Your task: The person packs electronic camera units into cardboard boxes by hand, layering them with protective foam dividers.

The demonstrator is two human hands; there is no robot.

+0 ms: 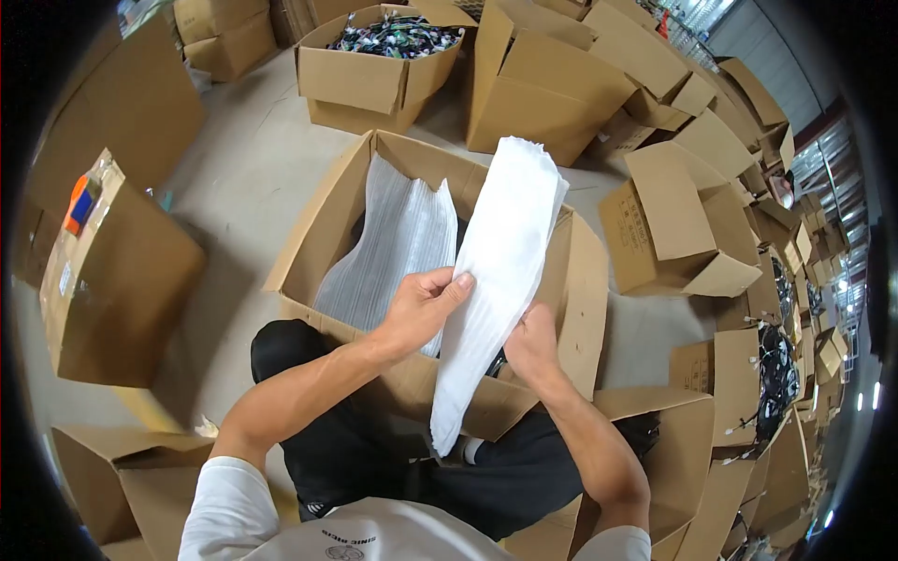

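Note:
A long folded sheet of white packing foam (510,210) slants across the front of an open cardboard box (587,290). My left hand (426,304) pinches its left edge, thumb on top. At its right edge my right hand (531,346) is closed around the sheet, with most of its fingers hidden behind. Inside the box, left of my hands, lies a greyish, ribbed sheet of foam (388,243) with a curled upper corner. Dark contents peek out beside and below it, too little seen to name.
Behind stands a carton (351,79) heaped with bundled wires (398,35). An orange and blue tape dispenser (82,204) sits on a closed carton (126,271) at the left. An open box (669,224) stands at the right, beside many stacked cartons. More boxes flank my legs.

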